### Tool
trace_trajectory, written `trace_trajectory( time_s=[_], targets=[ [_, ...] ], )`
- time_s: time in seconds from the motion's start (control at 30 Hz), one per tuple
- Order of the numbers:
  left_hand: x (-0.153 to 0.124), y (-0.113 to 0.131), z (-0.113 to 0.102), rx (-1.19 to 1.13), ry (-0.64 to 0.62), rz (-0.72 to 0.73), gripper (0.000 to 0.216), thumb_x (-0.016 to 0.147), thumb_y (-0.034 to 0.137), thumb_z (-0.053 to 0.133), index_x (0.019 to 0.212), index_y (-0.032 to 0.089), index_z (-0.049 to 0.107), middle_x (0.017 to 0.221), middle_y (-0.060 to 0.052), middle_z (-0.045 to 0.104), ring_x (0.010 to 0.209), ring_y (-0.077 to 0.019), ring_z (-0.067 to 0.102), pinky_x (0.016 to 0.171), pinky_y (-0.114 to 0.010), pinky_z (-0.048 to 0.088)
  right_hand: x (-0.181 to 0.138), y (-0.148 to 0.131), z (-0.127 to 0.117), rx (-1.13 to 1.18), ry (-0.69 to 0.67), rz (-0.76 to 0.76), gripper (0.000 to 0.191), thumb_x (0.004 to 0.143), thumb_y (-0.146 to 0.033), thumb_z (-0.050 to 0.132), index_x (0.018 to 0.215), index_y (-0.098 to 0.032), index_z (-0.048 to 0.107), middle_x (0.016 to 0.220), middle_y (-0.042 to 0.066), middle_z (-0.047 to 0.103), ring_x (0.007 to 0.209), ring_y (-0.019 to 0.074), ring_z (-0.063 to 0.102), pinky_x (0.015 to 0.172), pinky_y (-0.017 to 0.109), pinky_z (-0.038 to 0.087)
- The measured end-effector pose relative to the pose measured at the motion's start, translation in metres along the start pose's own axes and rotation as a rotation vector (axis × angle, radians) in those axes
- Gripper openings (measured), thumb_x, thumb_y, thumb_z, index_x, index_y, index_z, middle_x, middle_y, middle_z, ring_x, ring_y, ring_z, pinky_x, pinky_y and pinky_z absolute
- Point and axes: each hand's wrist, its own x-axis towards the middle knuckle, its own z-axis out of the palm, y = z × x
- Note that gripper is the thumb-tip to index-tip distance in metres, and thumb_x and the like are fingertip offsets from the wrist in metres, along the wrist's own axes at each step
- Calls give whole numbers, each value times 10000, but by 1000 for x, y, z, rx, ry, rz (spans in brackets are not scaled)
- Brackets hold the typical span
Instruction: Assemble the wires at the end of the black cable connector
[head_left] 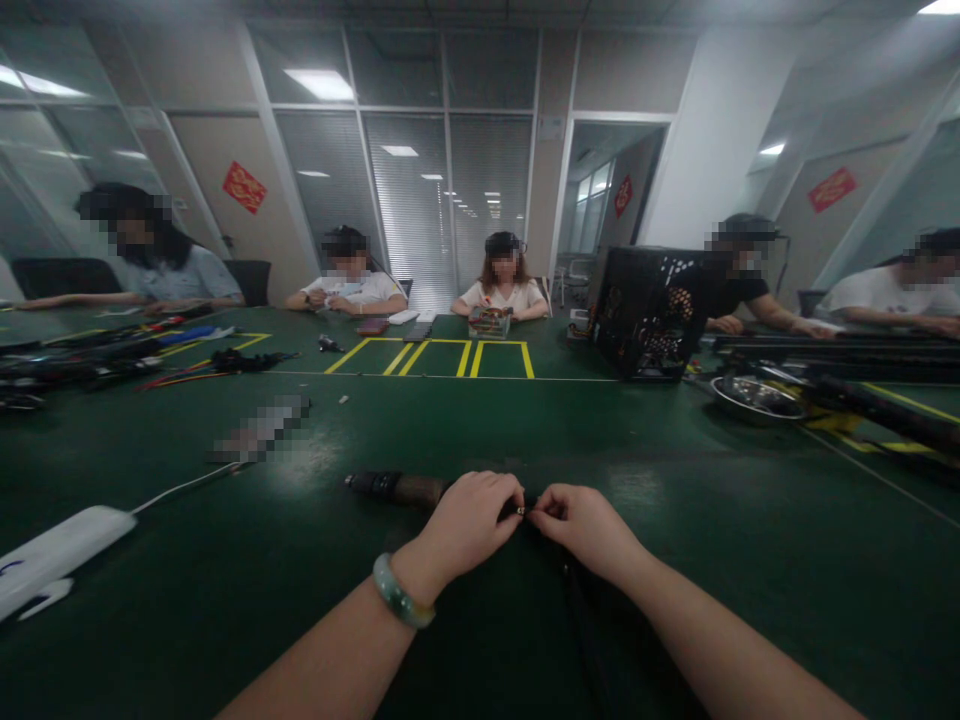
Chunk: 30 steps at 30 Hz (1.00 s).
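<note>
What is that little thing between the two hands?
A small shiny part, pinched by the left hand and right hand; the head view shows it.

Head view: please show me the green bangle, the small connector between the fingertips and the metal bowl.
green bangle (403,597), head view, top side.
small connector (522,511), head view, its shiny tip.
metal bowl (754,413), head view, near rim.

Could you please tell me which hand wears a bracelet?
The left hand: a pale green bangle circles its wrist, while the right hand has a bare wrist.
</note>
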Motion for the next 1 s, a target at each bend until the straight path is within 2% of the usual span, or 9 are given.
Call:
trace_trajectory(
  time_s=[0.57, 0.7, 0.9, 1.0],
  targets=[
    [1, -3, 1, -34, 2, 45, 57, 891, 238, 588, 932, 231, 627, 1046, -4, 647, 979, -195, 583, 879, -371, 428, 0, 0, 1, -6, -27, 27, 158, 844, -326, 594, 834, -214, 705, 774, -1, 705, 671, 151, 624, 567, 225, 390],
    [0, -2, 1, -37, -4, 38, 74, 891, 250, 583, 946, 234, 630, 1049, -7, 645, 979, -194, 581, 902, -378, 422, -2, 0, 2, -25, 3, 32, 161, 841, -325, 590, 830, -212, 704, 769, 6, 704, 656, 149, 617, 572, 228, 389],
    [-1, 0, 0, -28, 8, 0, 149, 856, 237, 596, 1004, 226, 591, 983, -12, 636, 918, -195, 583, 842, -359, 438, -2, 1, 2, -25, 1, 31, 144, 835, -321, 595, 817, -217, 693, 760, -3, 700, 655, 145, 617, 547, 221, 370],
    [0, 0, 0, 1, 7, 0, 108, 863, 230, 571, 967, 211, 590, 967, -20, 635, 911, -200, 584, 836, -360, 441, -1, 0, 1, -26, 10, 20, 142, 832, -322, 602, 808, -217, 695, 751, -6, 700, 652, 144, 615, 550, 221, 365]
  ],
)
